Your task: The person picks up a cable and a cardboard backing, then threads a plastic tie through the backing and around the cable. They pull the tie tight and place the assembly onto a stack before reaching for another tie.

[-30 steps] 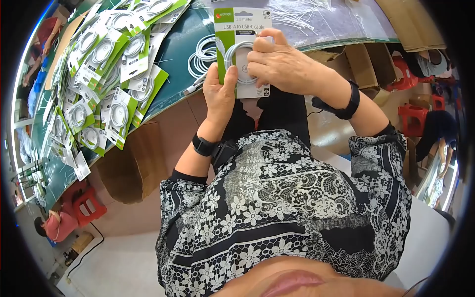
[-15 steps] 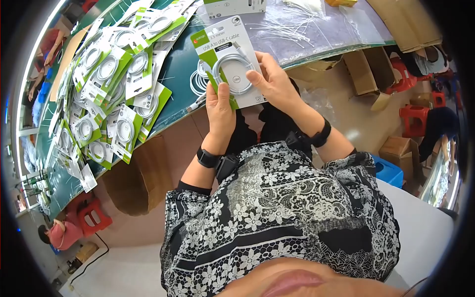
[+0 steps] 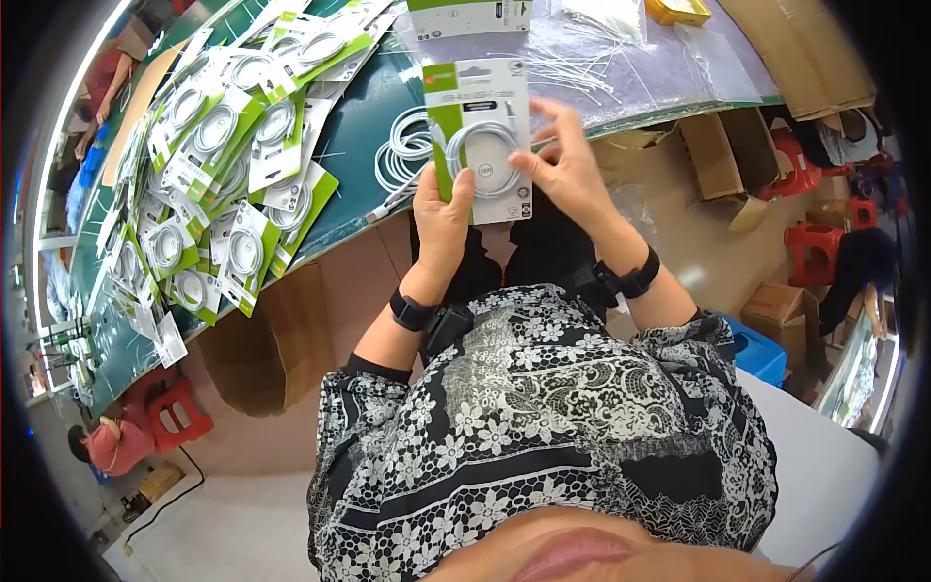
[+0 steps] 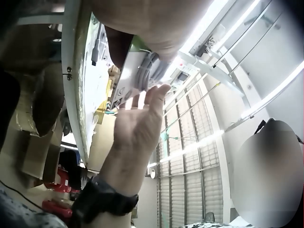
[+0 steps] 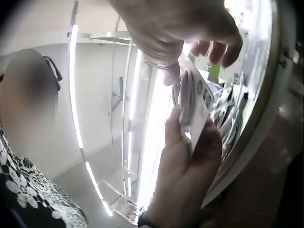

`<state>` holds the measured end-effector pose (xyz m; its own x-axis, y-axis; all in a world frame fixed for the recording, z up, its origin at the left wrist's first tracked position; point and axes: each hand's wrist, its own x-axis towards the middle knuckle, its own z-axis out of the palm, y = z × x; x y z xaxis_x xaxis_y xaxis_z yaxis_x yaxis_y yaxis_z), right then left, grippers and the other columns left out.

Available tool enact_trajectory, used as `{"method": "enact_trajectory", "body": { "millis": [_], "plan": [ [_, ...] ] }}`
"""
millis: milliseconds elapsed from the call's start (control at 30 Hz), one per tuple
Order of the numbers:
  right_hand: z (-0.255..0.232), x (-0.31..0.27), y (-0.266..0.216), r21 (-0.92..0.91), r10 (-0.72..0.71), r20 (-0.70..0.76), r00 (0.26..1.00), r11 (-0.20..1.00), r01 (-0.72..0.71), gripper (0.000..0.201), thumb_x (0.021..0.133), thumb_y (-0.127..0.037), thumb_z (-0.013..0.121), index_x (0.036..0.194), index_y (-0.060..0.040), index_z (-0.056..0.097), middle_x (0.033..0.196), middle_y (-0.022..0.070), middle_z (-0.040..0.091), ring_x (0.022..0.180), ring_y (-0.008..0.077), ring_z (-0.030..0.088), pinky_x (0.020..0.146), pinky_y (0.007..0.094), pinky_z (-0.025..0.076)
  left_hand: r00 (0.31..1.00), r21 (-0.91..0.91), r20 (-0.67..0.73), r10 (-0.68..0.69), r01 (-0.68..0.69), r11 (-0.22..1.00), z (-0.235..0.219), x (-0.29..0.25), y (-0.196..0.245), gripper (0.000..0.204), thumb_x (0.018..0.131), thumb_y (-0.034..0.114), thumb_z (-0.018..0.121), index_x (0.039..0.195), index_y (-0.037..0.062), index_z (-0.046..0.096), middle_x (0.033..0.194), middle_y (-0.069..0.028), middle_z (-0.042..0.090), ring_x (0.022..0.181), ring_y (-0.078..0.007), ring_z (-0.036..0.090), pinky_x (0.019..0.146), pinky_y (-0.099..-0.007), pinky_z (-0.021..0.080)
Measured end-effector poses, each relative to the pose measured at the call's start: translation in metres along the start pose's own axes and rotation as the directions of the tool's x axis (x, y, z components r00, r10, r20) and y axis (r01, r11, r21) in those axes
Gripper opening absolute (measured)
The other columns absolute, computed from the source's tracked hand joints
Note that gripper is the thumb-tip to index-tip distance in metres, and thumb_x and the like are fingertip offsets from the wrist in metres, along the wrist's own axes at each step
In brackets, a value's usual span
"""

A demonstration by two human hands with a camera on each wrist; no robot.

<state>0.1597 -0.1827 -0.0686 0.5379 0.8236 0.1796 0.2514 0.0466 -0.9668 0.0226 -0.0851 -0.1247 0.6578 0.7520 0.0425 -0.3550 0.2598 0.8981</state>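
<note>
My left hand (image 3: 443, 218) grips the lower left edge of a green and white cable package (image 3: 485, 209), thumb on its front. A coiled white USB cable (image 3: 454, 155) is mounted on the upright card. At the card's right edge is my right hand (image 3: 572, 179), its thumb tip by the coil and its fingers loosely spread behind. In the right wrist view, the right hand's fingers (image 5: 217, 51) stand apart from the card's back. A loose white cable coil (image 3: 393, 160) lies on the table behind the package, partly hidden by it.
A large heap of packaged cables (image 3: 213, 131) covers the left of the green table (image 3: 354, 184). Another package (image 3: 465, 17) lies at the back. White cable ties (image 3: 582, 73) and a yellow tray (image 3: 679, 12) are farther right. Cardboard boxes (image 3: 722, 145) stand beyond the table's front edge.
My right hand first comes down from the package's front to its right edge, then its fingers spread. The package tilts left, then turns upright again and sits lower than at first.
</note>
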Motion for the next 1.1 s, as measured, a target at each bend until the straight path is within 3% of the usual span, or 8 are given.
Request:
{"method": "enact_trajectory", "body": {
  "millis": [33,67,233,333,467,600,733,1100],
  "plan": [
    [-0.005,0.008,-0.009,-0.372,-0.276,-0.1,0.956,0.901,0.221,0.047,0.084,-0.032,0.068,0.121,-0.007,0.052,0.111,0.0056,0.056,0.105,0.0192,0.05,0.093,0.0333,0.038,0.999,0.084,0.002,0.04,-0.04,0.996,0.001,0.001,0.002,0.025,0.095,0.015,0.054,0.117,0.0021,0.052,0.102,-0.0034,0.061,0.092,-0.0096,0.057,0.08,-0.0247,0.047],
    [-0.01,0.013,-0.017,-0.699,-0.546,-0.084,0.833,0.628,0.341,0.047,0.082,-0.033,0.069,0.12,-0.0084,0.055,0.111,0.0055,0.056,0.107,0.0215,0.049,0.094,0.0351,0.036,0.997,0.168,0.006,0.078,-0.078,0.983,0.003,0.002,0.003,0.024,0.093,0.014,0.056,0.113,0.0015,0.054,0.099,-0.003,0.061,0.089,-0.009,0.057,0.077,-0.0237,0.048],
    [-0.023,0.035,-0.043,-0.823,-0.634,0.048,0.772,0.413,0.39,0.052,0.076,-0.038,0.071,0.119,-0.0124,0.059,0.113,0.0049,0.055,0.11,0.026,0.045,0.097,0.0369,0.03,0.991,0.307,0.032,0.127,-0.131,0.943,0.007,0.01,0.02,0.026,0.09,0.01,0.059,0.113,-0.0003,0.054,0.095,-0.0039,0.063,0.083,-0.0098,0.058,0.074,-0.0246,0.048],
    [-0.025,0.051,-0.045,-0.755,-0.654,0.307,0.691,0.274,0.595,0.055,0.073,-0.04,0.073,0.12,-0.0144,0.059,0.114,0.0047,0.054,0.106,0.0236,0.047,0.095,0.035,0.03,0.975,0.49,0.072,0.21,-0.218,0.844,0.01,0.016,0.025,0.025,0.086,0.011,0.063,0.107,-0.0007,0.056,0.084,-0.0078,0.064,0.071,-0.012,0.059,0.066,-0.0264,0.049],
    [-0.013,0.071,-0.034,-0.641,-0.542,0.153,0.826,0.582,0.5,0.049,0.072,-0.036,0.074,0.116,-0.0161,0.06,0.109,0.0034,0.055,0.103,0.0225,0.047,0.094,0.0358,0.03,0.973,0.728,0.119,0.196,-0.219,0.649,0.028,0.024,0.038,0.021,0.082,0.011,0.066,0.096,-0.0007,0.056,0.071,-0.012,0.06,0.059,-0.0163,0.057,0.057,-0.029,0.047],
    [-0.017,0.083,-0.03,-0.518,-0.531,0.044,0.846,0.712,0.474,0.045,0.07,-0.029,0.076,0.11,-0.0161,0.061,0.1,0.0025,0.059,0.101,0.0216,0.049,0.094,0.036,0.03,0.97,0.749,0.102,0.221,-0.221,0.624,0.036,0.036,0.043,0.02,0.08,0.012,0.068,0.088,0.0,0.054,0.063,-0.0128,0.055,0.052,-0.0207,0.054,0.051,-0.0313,0.044],
    [-0.022,0.076,-0.026,-0.446,-0.501,0.26,0.825,0.696,0.563,0.042,0.068,-0.022,0.077,0.106,-0.014,0.06,0.092,0.0019,0.061,0.1,0.0219,0.05,0.093,0.0375,0.031,0.967,0.812,0.142,0.212,-0.236,0.534,0.033,0.041,0.05,0.02,0.079,0.011,0.068,0.083,0.0003,0.052,0.061,-0.0124,0.053,0.051,-0.0213,0.052,0.05,-0.0316,0.044],
    [-0.047,0.077,-0.021,-0.467,-0.632,0.279,0.723,0.569,0.677,0.027,0.071,-0.004,0.068,0.093,-0.009,0.053,0.091,0.0026,0.06,0.093,0.0232,0.057,0.104,0.0503,0.03,0.934,0.876,0.129,0.332,-0.264,0.403,0.066,0.046,0.04,0.024,0.078,0.013,0.069,0.075,0.0027,0.047,0.059,-0.0162,0.052,0.052,-0.0337,0.054,0.047,-0.0365,0.043]
  ]
}}
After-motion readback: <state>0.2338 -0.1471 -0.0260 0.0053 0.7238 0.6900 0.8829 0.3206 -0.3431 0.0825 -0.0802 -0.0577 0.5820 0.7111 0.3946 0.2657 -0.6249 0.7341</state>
